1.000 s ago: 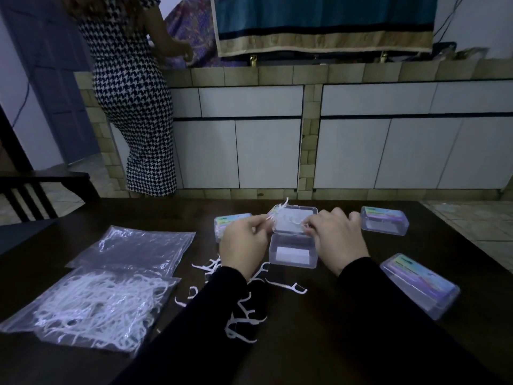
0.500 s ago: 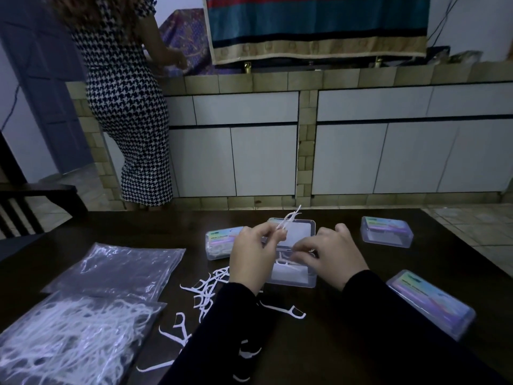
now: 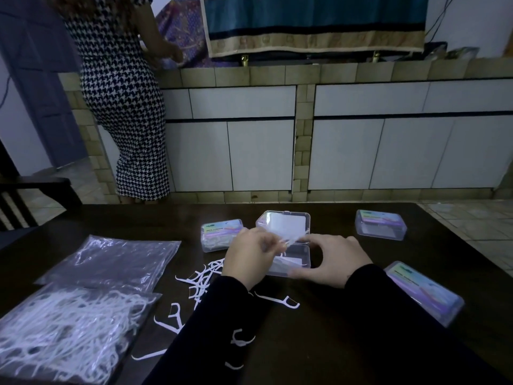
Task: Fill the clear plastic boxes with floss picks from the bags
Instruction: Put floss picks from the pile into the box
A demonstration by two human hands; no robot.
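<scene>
A dark table (image 3: 361, 343) carries a full bag of floss picks (image 3: 63, 332) at near left with an emptied bag (image 3: 111, 262) beyond it. The open clear box (image 3: 288, 245) lies mid-table, lid tipped back. The left hand (image 3: 249, 259) pinches a small bunch of picks (image 3: 291, 240) over it; the right hand (image 3: 333, 259) curls round the box's right end. Loose picks (image 3: 200, 282) are scattered near the left sleeve.
</scene>
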